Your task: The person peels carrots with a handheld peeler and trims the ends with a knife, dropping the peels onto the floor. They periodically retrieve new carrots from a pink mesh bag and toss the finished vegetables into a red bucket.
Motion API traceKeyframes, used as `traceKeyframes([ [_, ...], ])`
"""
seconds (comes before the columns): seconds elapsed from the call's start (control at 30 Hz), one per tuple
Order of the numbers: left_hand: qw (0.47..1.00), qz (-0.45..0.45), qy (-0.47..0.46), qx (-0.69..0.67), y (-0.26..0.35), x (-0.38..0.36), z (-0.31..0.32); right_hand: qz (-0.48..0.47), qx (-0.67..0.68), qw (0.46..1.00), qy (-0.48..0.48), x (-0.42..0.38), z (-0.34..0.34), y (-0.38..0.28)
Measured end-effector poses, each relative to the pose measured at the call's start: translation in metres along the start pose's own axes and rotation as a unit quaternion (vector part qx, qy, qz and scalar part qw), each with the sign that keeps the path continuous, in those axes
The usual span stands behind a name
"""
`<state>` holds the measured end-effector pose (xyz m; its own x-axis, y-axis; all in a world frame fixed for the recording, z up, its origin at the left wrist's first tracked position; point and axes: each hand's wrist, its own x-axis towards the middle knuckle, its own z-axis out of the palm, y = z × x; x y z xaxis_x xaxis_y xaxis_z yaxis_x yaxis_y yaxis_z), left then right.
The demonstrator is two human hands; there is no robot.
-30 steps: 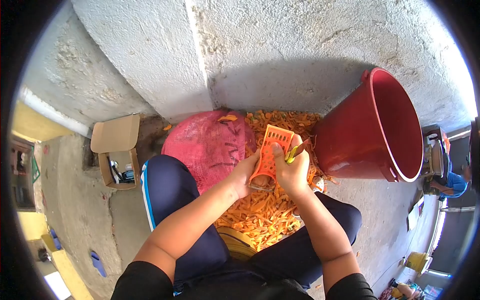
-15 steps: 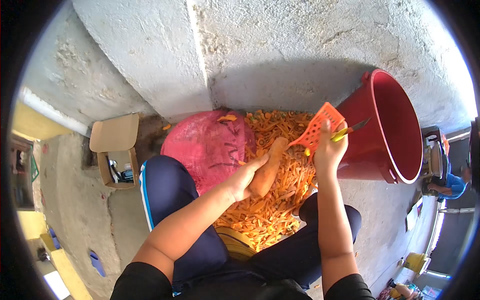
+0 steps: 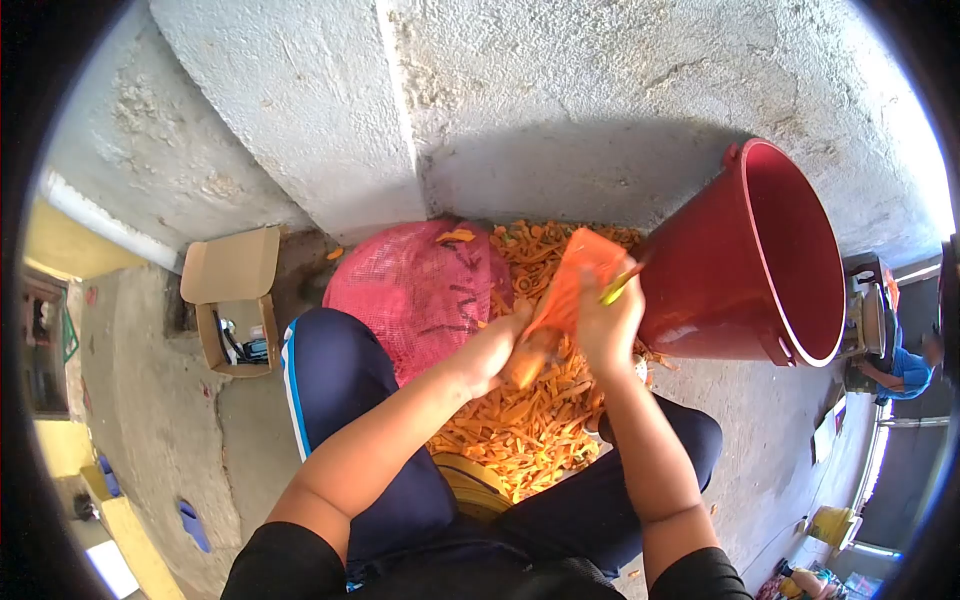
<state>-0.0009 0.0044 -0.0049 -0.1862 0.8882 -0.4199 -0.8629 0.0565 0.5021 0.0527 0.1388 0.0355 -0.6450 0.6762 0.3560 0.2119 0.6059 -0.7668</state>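
My left hand (image 3: 489, 352) is wrapped round a large orange root (image 3: 528, 368), which is partly hidden beneath an orange slotted peeler (image 3: 575, 275). My right hand (image 3: 610, 325) grips the peeler, and a knife with a yellow handle (image 3: 619, 284) sticks out of the same hand. The peeler lies over the root, with some motion blur. Below both hands is a heap of orange peelings (image 3: 530, 435), held in a yellow-rimmed container (image 3: 470, 480) between my legs.
A pink mesh sack (image 3: 400, 290) lies left of the peelings. On the right stands a tilted dark red bucket (image 3: 700, 270). An open cardboard box (image 3: 232, 270) holds small items. A person in blue (image 3: 910, 365) is at the far right, and a rough wall (image 3: 560, 90) rises ahead.
My right hand has moved left and down with the peeler and knife, bringing the peeler over the root. My left hand still holds the root in nearly the same place.
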Motion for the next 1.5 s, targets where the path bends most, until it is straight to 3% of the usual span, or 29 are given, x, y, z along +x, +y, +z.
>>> traceKeyframes([
  [0.03,0.999,-0.009,-0.037,0.031,-0.004,0.000,-0.006,0.011,-0.012,0.999,0.049,0.013,-0.005,0.009],
  [0.13,0.997,-0.031,-0.028,0.072,-0.013,0.001,-0.003,0.064,-0.026,0.983,0.167,0.045,-0.021,0.040],
  [0.2,0.999,-0.034,-0.018,0.027,-0.009,-0.003,0.003,0.123,0.071,0.976,0.162,0.049,-0.027,0.045],
  [0.4,0.998,-0.024,0.009,-0.054,0.000,0.005,-0.004,0.008,0.171,0.984,0.053,0.019,-0.012,0.010],
  [0.47,0.997,0.004,0.021,-0.074,-0.001,0.009,-0.003,0.026,0.224,0.974,-0.009,0.003,-0.005,-0.008],
  [0.57,0.991,0.005,0.056,-0.122,0.001,0.013,0.000,0.018,0.155,0.984,-0.090,-0.016,0.000,-0.012],
  [0.6,0.989,0.000,0.055,-0.136,0.006,0.008,0.007,-0.013,0.132,0.989,-0.071,-0.016,0.001,-0.021],
  [0.67,0.988,-0.005,0.066,-0.139,0.009,0.004,0.012,0.010,0.179,0.980,-0.088,-0.020,0.008,-0.011],
  [0.77,0.993,0.001,0.071,-0.098,0.005,0.007,0.008,0.032,0.134,0.988,-0.075,-0.017,0.004,-0.017],
  [0.87,0.999,-0.005,0.011,-0.034,-0.002,0.009,-0.004,0.011,0.021,0.999,-0.025,-0.009,0.000,-0.004],
  [0.93,0.999,-0.031,-0.020,-0.006,-0.005,0.004,0.000,0.012,0.028,0.998,0.058,0.017,-0.008,0.012],
  [0.97,0.999,-0.039,-0.007,0.003,-0.006,-0.001,0.004,0.022,0.059,0.992,0.114,0.030,-0.013,0.018],
  [1.03,0.999,-0.049,0.013,-0.003,-0.010,-0.006,0.016,0.037,-0.040,0.979,0.197,0.048,-0.024,0.041],
  [1.07,0.998,-0.053,0.023,-0.005,-0.010,-0.007,0.018,0.111,0.040,0.974,0.193,0.051,-0.030,0.041],
  [1.13,0.997,-0.060,0.029,-0.028,-0.009,-0.006,0.010,0.095,0.129,0.972,0.172,0.052,-0.035,0.041],
  [1.33,0.995,-0.031,0.033,-0.091,-0.003,0.002,-0.003,0.000,0.173,0.983,0.060,0.028,-0.020,0.013],
  [1.43,0.996,-0.011,-0.014,-0.087,-0.003,0.006,-0.009,0.043,0.240,0.970,-0.003,0.012,-0.011,-0.004],
  [1.5,0.995,-0.023,0.018,-0.100,-0.004,0.011,-0.011,0.066,0.250,0.965,-0.038,0.002,-0.006,-0.010],
])
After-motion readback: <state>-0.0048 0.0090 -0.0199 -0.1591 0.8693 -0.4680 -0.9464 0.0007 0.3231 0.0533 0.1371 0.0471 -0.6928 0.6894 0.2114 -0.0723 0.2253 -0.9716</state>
